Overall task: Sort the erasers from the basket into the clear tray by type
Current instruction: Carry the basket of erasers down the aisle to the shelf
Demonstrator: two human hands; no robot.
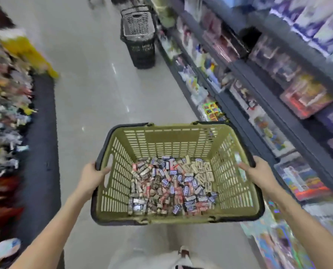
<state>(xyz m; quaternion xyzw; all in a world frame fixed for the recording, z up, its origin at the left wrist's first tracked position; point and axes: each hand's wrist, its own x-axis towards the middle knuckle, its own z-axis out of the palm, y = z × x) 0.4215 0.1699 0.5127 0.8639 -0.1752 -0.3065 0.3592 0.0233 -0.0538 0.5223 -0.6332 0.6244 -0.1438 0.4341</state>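
At 6 o'clock in the head view, you hold the olive-green shopping basket between both hands: your left hand grips its dark rim at 9 o'clock, your right hand the rim at 3 o'clock. Wrapped erasers lie heaped on its bottom. Stacked dark baskets stand at 12 o'clock, stocked shelves at 2 o'clock.

A basket hangs between the hands, the left hand gripping its left rim and the right hand its right, with erasers heaped inside. Shelves run right of the right hand; stacked baskets stand on the floor well ahead.
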